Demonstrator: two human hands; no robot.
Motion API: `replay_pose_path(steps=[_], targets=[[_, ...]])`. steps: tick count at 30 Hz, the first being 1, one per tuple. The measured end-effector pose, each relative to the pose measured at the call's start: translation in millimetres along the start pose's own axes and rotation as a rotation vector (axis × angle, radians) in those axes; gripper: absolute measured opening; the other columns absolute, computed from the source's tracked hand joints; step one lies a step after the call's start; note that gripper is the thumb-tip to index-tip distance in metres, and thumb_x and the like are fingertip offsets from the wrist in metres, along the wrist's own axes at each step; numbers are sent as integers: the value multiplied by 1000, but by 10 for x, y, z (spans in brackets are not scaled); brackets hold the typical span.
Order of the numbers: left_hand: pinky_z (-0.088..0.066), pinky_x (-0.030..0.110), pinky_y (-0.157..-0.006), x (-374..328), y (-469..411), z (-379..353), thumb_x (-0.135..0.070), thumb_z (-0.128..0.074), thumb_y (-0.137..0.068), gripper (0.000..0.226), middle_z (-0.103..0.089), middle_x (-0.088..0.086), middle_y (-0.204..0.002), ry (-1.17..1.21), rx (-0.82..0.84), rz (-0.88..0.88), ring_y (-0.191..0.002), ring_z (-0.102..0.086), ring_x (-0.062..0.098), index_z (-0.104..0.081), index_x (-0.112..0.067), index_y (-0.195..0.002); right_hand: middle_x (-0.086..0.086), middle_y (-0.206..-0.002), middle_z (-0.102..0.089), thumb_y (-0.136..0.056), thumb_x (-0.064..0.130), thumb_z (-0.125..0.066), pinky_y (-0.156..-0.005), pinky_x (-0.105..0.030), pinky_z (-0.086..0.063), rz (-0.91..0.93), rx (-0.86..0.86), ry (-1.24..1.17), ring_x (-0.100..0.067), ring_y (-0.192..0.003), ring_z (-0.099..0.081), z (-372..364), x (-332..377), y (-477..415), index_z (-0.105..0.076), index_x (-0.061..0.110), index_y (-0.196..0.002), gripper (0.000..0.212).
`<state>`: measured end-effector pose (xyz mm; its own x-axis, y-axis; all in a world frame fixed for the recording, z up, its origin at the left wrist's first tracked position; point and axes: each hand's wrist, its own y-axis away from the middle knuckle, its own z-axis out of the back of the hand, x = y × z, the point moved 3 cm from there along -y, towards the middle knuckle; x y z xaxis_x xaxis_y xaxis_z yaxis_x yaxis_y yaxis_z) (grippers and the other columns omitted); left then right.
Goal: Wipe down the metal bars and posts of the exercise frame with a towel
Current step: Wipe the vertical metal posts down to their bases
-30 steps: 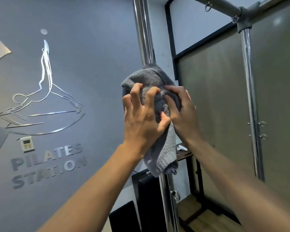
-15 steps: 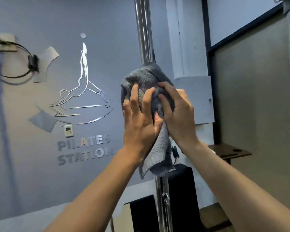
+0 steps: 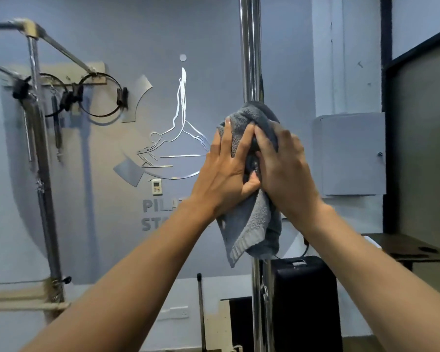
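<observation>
Towel [image 3: 254, 224] wrapped round chrome post [image 3: 250, 59] at centre of view, tail hanging toward 6 o'clock. Left hand [image 3: 224, 171] gripping cloth from 9 o'clock, fingers laid flatter than the clawed hold of a second ago, thumb hooked in; right hand [image 3: 287, 168] clasped round cloth and post from 3 o'clock. Same height on post as before, only view swung left: probably working one band, most of post left to do. Newly showing at 9 o'clock: second frame post [image 3: 40, 148], hanging rings [image 3: 99, 95]. Eye hook [image 3: 264, 290] at 6 o'clock likely to snag a downstroke; black case [image 3: 305, 301] at 5 o'clock crowding base
</observation>
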<state>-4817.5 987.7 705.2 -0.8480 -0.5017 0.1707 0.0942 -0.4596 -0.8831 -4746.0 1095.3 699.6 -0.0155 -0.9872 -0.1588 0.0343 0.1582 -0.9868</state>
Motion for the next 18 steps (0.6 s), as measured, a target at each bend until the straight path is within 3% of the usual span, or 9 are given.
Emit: replay_pose_path(steps=[2, 4, 6, 9, 12, 14, 18], targets=[[-31, 57, -112, -12, -68, 26, -45, -38, -83, 81, -9, 25, -159, 53, -22, 54, -143, -19, 47, -13, -18, -156, -24, -130, -53, -95, 18, -45, -92, -53, -48, 61, -2, -50, -43, -106, -55, 33, -36, -172, -56, 4, -133, 42], [-29, 60, -112, -141, -90, 20, -42, -39, -86, 76, -12, 27, -158, 21, -99, 74, -142, -19, 50, -19, -15, -155, -16, -131, -53, -97, 24, -43, -92, -46, -48, -17, -10, -129, -38, -108, -55, 70, -140, -215, -57, 12, -133, 41], [-22, 61, -114, -256, -8, -68, -39, -43, -87, 73, -11, 28, -158, -59, -159, 21, -143, -14, 52, -24, -15, -154, -12, -131, -53, -99, 23, -43, -89, -40, -49, -124, -37, -185, -34, -110, -56, 105, -176, -29, -56, 15, -134, 37], [-19, 60, -116, -149, 237, -182, -39, -48, -85, 77, -9, 28, -158, -58, -110, -121, -145, -10, 50, -19, -18, -153, -15, -122, -54, -99, 18, -47, -85, -40, -49, -179, -12, -203, -33, -103, -57, 109, 19, 329, -55, 13, -133, 35], [-35, 55, -111, 30, 323, -211, -36, -40, -84, 76, -11, 22, -160, 210, -15, 10, -145, -21, 40, -7, -24, -151, -20, -114, -57, -91, 11, -57, -85, -47, -49, -49, -9, -78, -39, -97, -56, 91, 141, 196, -63, 12, -123, 33], [-39, 56, -107, -66, 345, -189, -34, -36, -84, 73, -15, 22, -159, 273, -39, 106, -144, -24, 39, -6, -25, -150, -18, -115, -58, -92, 13, -56, -86, -46, -47, 27, -24, -84, -38, -98, -56, 77, 98, 120, -67, 14, -119, 29], [-24, 58, -113, -333, 570, -230, -34, -46, -80, 77, -14, 26, -158, 66, -98, 23, -144, -16, 47, -28, -14, -152, -12, -114, -54, -99, 17, -51, -85, -37, -49, -221, -37, -269, -27, -101, -56, 131, -13, 576, -63, 16, -123, 27]])
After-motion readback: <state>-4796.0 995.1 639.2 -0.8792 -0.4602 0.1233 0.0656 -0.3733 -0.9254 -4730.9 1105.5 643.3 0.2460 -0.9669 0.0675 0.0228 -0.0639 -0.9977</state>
